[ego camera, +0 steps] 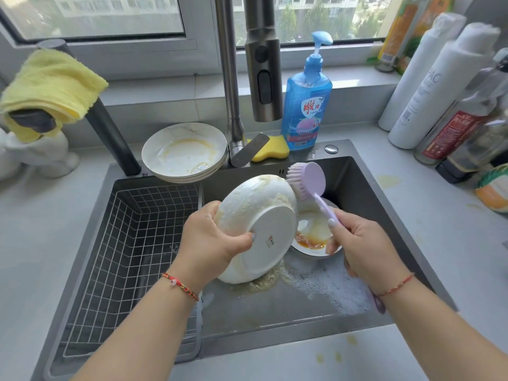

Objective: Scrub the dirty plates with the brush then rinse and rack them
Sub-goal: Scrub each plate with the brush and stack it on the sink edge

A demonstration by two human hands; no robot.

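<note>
the left hand (213, 237) grips the plate (255, 229) tilted over the sink (384, 215), underside toward us; the right hand (360, 243) pinches the brush (305, 180) handle, bristles touching the plate's upper right rim.

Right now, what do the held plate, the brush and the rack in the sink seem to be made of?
Held plate: likely glazed ceramic; white, glossy, with a raised foot ring.
Brush: probably plastic; smooth matte lilac head and handle, pink synthetic-looking bristles.
Rack: metal wire, perhaps coated; thin pale rods in a grid.
</note>
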